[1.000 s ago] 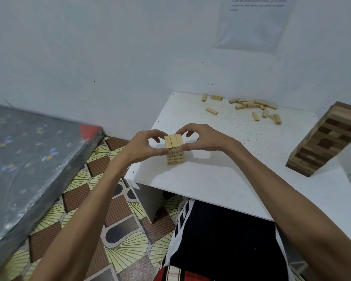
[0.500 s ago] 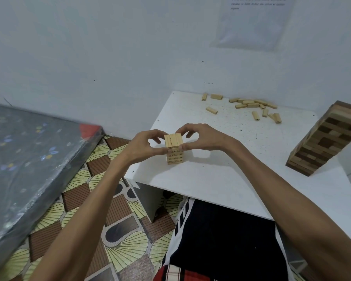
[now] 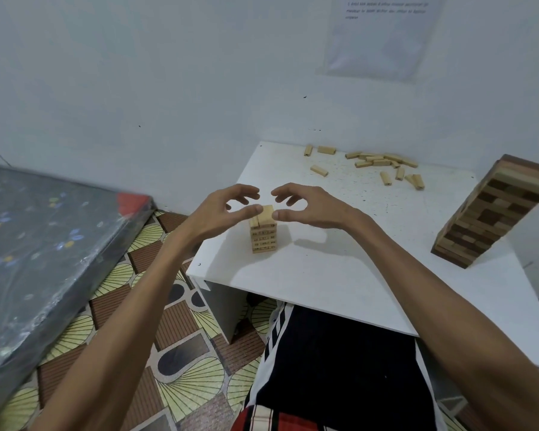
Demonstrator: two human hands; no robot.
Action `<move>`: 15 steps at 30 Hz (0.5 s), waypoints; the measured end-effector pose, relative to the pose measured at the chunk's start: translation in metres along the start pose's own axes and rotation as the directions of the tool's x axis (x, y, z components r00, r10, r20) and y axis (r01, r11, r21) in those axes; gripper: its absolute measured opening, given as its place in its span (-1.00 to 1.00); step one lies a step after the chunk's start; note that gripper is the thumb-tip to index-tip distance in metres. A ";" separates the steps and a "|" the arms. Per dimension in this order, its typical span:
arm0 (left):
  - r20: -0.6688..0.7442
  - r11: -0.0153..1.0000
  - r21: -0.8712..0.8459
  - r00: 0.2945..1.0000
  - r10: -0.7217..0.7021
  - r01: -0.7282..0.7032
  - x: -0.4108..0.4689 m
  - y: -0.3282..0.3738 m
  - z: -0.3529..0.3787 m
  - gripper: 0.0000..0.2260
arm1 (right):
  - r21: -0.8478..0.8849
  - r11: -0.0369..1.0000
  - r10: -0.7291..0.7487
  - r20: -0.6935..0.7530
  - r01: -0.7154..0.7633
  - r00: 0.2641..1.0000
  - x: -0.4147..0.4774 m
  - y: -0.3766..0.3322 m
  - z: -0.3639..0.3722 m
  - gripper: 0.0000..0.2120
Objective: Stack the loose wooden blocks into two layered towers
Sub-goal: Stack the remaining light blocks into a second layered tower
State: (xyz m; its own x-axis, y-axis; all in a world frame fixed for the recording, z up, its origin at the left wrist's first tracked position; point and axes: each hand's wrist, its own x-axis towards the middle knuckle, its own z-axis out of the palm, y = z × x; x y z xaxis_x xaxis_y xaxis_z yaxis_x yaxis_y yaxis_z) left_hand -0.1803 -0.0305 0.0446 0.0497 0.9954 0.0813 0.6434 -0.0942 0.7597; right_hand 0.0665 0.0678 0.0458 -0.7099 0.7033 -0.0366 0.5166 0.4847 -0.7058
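A small tower of pale wooden blocks (image 3: 264, 234) stands near the left front corner of the white table (image 3: 339, 275). My left hand (image 3: 221, 213) hovers at its upper left and my right hand (image 3: 308, 205) at its upper right. Both hands have loosely spread fingers and hold nothing; the thumbs lie close to the top layer. Several loose pale blocks (image 3: 383, 166) lie scattered at the table's far edge. A taller tower of dark and light blocks (image 3: 492, 209) stands at the right.
A dark plastic-wrapped mattress (image 3: 38, 253) lies on the patterned floor (image 3: 181, 353) to the left. White walls close the table's far side, with a paper sheet (image 3: 383, 32) taped above. My lap in dark shorts (image 3: 339, 368) is under the table's front edge.
Both hands pinched the top layer of the small tower before; now they have let go and lifted slightly apart, fingers spread. The tower stands unmoved.
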 end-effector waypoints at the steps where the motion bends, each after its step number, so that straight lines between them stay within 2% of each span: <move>1: -0.002 1.000 0.011 1.000 0.021 -0.021 0.003 0.006 0.000 -0.48 | -0.009 1.000 -0.001 -0.021 0.001 1.000 -0.002 0.000 -0.003 -0.43; 6: 0.012 0.996 0.024 0.996 0.089 -0.089 0.025 0.038 0.002 -0.69 | -0.047 0.999 0.005 -0.138 -0.012 0.990 -0.011 0.000 -0.022 -0.53; 15: 0.131 0.969 0.178 0.980 0.150 -0.172 0.075 0.087 0.035 -0.74 | -0.139 0.979 0.105 -0.283 -0.149 0.953 -0.038 0.027 -0.054 -0.71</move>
State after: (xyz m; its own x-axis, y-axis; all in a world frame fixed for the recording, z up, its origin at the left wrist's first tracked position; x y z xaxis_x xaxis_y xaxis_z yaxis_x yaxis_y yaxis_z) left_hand -0.0939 0.0368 0.0946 0.2451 0.9634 0.1087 0.7507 -0.2595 0.6076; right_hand 0.1335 0.0819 0.0670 -0.4867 0.8688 0.0914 0.6782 0.4418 -0.5873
